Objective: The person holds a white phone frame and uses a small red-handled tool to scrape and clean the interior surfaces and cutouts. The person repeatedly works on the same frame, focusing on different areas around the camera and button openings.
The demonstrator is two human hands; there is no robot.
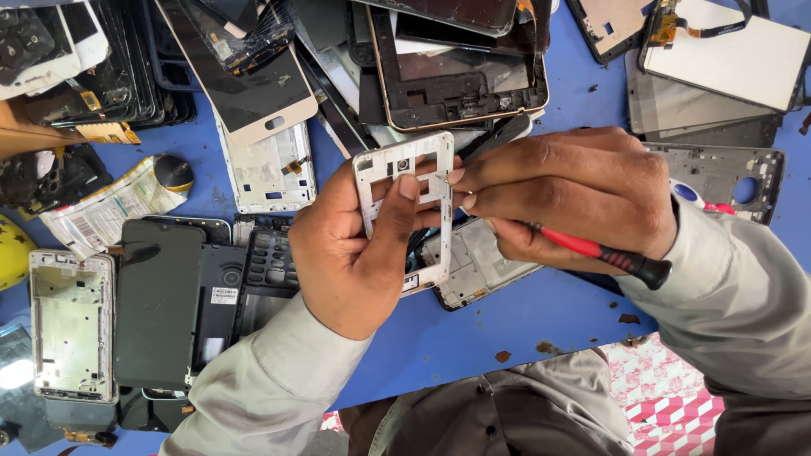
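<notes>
The left hand pinched the thin, light white phone frame by its edges, likely brittle, while the right hand gripped a red screwdriver.

A single head-worn camera looks steeply down from just above the person's chest onto the blue tabletop, close enough that the two hands fill the middle of the picture, with sleeves at the bottom edge and scattered phone parts running off the top.
</notes>
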